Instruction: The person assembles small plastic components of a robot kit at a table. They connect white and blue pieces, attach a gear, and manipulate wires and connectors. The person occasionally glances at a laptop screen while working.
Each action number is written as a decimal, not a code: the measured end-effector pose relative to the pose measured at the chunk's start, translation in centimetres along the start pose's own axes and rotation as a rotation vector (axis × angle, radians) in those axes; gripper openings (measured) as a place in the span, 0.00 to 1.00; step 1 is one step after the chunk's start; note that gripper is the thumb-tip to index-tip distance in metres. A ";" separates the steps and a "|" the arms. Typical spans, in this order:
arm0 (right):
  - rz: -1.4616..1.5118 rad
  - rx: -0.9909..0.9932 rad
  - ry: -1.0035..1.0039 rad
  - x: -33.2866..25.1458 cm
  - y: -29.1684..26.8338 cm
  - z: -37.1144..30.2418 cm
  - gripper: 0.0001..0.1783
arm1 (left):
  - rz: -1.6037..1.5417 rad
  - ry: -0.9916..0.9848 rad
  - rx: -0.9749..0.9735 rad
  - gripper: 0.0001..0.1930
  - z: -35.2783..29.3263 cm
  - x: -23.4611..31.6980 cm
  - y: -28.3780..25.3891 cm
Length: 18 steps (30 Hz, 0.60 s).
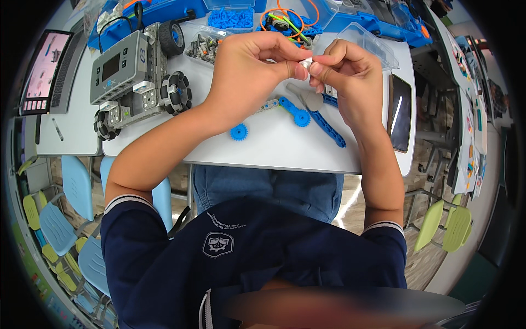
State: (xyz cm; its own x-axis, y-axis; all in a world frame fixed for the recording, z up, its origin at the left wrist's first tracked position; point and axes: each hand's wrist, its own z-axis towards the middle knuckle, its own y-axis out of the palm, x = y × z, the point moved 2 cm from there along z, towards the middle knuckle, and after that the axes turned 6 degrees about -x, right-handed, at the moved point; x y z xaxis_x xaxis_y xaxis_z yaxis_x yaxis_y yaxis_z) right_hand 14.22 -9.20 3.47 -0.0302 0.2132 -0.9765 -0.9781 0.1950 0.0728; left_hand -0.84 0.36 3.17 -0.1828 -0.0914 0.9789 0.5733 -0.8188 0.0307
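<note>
Between the fingertips of both hands is a small white plastic piece, its exact kind too small to make out. My left hand pinches it from the left with thumb and forefinger. From the right, my right hand grips it the same way, fingers curled. Below the hands lie a blue gear and a linkage of a grey beam and a blue arm ending in another blue gear. Beside them are a long blue beam and a grey part with a round end, partly behind my right hand.
A grey wheeled robot stands on the table at left, a laptop beyond it. At the back are a bin of blue parts, a bin of grey parts and orange cables. A phone lies at the right edge.
</note>
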 end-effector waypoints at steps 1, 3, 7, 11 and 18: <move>0.002 -0.003 0.009 0.0 0.0 0.0 0.06 | -0.010 0.002 0.003 0.09 0.0 0.0 0.1; 0.018 -0.017 -0.017 -0.1 -0.1 0.1 0.06 | 0.002 -0.003 0.010 0.09 0.1 0.1 0.1; 0.025 -0.021 -0.011 -0.4 -0.1 0.1 0.04 | -0.031 0.035 0.030 0.08 0.1 0.1 0.2; 0.037 -0.012 -0.028 -1.1 -0.3 0.0 0.04 | -0.076 0.065 0.024 0.09 0.5 0.2 -0.3; 0.433 -0.125 0.094 -2.0 -1.5 0.2 0.09 | -0.189 0.135 -0.020 0.12 1.0 0.5 -0.8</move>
State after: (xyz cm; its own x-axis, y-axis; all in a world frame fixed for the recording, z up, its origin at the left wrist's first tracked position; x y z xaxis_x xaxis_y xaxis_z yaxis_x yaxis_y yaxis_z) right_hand 15.80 -9.77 5.34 -0.4544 0.1605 -0.8762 -0.8885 -0.0110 0.4588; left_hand -0.63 1.57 3.80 -0.3911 -0.0090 0.9203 0.5028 -0.8397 0.2054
